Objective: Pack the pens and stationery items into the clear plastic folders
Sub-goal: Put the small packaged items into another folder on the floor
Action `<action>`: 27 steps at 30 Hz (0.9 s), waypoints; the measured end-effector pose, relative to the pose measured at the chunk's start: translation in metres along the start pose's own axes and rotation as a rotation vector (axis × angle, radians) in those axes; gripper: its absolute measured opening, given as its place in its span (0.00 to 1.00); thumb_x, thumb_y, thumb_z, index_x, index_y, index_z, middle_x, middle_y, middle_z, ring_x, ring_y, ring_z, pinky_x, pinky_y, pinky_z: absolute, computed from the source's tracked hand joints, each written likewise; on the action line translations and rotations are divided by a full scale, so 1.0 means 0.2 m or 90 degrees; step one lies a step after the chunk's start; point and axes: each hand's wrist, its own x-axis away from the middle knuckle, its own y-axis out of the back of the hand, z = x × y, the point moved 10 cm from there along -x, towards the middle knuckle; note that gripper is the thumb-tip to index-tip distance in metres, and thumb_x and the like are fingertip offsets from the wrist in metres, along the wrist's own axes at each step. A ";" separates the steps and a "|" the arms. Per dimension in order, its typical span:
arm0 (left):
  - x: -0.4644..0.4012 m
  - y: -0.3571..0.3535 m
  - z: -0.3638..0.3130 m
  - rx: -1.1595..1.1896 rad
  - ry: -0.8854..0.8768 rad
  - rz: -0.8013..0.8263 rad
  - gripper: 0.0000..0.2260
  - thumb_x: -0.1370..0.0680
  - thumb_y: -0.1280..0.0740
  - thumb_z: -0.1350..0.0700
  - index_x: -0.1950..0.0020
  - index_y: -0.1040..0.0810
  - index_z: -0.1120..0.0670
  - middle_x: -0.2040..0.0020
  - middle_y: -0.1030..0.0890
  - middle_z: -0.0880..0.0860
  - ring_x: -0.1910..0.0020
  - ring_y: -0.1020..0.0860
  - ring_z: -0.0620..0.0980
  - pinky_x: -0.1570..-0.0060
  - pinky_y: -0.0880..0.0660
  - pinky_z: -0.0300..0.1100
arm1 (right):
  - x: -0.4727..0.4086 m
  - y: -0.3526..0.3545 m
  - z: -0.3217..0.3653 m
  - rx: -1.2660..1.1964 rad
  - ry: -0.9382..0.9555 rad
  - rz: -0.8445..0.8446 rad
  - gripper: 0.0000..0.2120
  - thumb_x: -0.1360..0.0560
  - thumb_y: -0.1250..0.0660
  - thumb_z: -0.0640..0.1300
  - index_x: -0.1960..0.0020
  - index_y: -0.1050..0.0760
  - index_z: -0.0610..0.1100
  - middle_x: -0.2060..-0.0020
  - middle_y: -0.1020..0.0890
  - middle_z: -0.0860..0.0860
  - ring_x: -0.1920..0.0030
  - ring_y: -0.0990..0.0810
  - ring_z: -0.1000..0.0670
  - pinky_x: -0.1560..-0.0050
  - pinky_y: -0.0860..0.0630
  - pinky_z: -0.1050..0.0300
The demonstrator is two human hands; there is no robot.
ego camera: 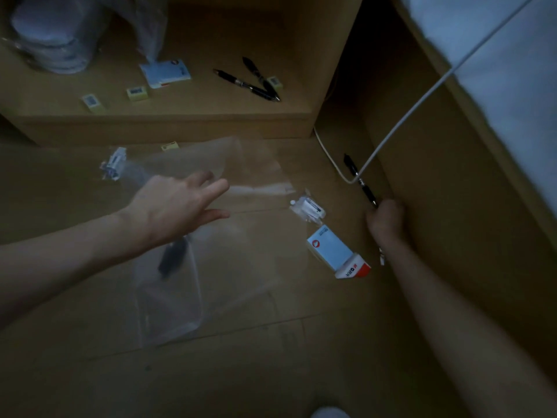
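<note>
Clear plastic folders lie spread on the floor in the middle of the view. My left hand hovers over them with fingers straight, holding nothing. A dark pen shows through the plastic below my left wrist. My right hand grips the tip end of a black pen beside the wooden wall at right. On the raised ledge at the back lie two more black pens, small yellow boxes and a white packet.
A white-and-red box and a small wrapped item lie right of the folders; another wrapped item lies left. A white cable runs over the pen at right. A bagged pile sits at back left.
</note>
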 end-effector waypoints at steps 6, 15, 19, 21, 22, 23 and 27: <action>0.00 0.00 0.01 0.008 0.011 -0.028 0.19 0.21 0.46 0.38 0.51 0.30 0.55 0.53 0.19 0.61 0.78 0.23 0.58 0.72 0.50 0.27 | -0.06 -0.02 -0.02 -0.049 -0.043 -0.018 0.13 0.24 0.33 0.42 0.45 0.22 0.34 0.47 0.20 0.38 0.48 0.20 0.41 0.57 0.28 0.57; 0.01 -0.01 0.02 0.020 0.022 -0.030 0.20 0.24 0.49 0.38 0.50 0.32 0.54 0.52 0.19 0.60 0.77 0.23 0.58 0.77 0.39 0.35 | 0.19 0.11 -0.10 -0.477 -0.098 -0.128 0.12 0.25 0.34 0.37 0.42 0.24 0.39 0.50 0.19 0.47 0.51 0.20 0.51 0.57 0.26 0.67; 0.03 0.00 0.01 0.012 0.007 -0.039 0.19 0.24 0.50 0.38 0.50 0.33 0.53 0.53 0.19 0.59 0.77 0.23 0.57 0.77 0.42 0.33 | 0.29 0.26 -0.01 -0.702 -0.113 -0.168 0.13 0.24 0.34 0.37 0.40 0.27 0.41 0.50 0.20 0.52 0.55 0.21 0.64 0.57 0.25 0.71; 0.04 0.02 0.01 0.009 0.002 -0.046 0.19 0.24 0.50 0.38 0.51 0.33 0.54 0.53 0.19 0.59 0.78 0.23 0.57 0.75 0.46 0.30 | 0.34 0.35 0.07 -0.759 -0.084 -0.172 0.11 0.24 0.34 0.38 0.42 0.28 0.43 0.50 0.19 0.52 0.53 0.20 0.62 0.54 0.25 0.70; 0.04 0.03 0.01 0.006 0.002 -0.048 0.19 0.23 0.50 0.38 0.51 0.33 0.54 0.53 0.19 0.59 0.78 0.24 0.57 0.75 0.47 0.29 | 0.37 0.40 0.12 -0.766 -0.057 -0.171 0.10 0.24 0.33 0.39 0.43 0.28 0.45 0.50 0.19 0.52 0.52 0.19 0.60 0.53 0.24 0.69; 0.05 0.04 0.02 0.003 0.002 -0.053 0.20 0.23 0.50 0.38 0.51 0.33 0.54 0.54 0.19 0.59 0.78 0.24 0.57 0.75 0.45 0.30 | 0.40 0.45 0.18 -0.770 -0.023 -0.167 0.09 0.24 0.33 0.39 0.45 0.27 0.46 0.51 0.18 0.51 0.51 0.18 0.58 0.52 0.24 0.67; 0.10 0.08 0.02 0.004 0.001 -0.073 0.20 0.23 0.50 0.38 0.51 0.34 0.54 0.52 0.19 0.60 0.77 0.23 0.58 0.79 0.39 0.36 | 0.55 0.55 0.52 -0.791 0.099 -0.093 0.10 0.26 0.31 0.36 0.52 0.26 0.49 0.57 0.18 0.50 0.56 0.17 0.56 0.55 0.23 0.66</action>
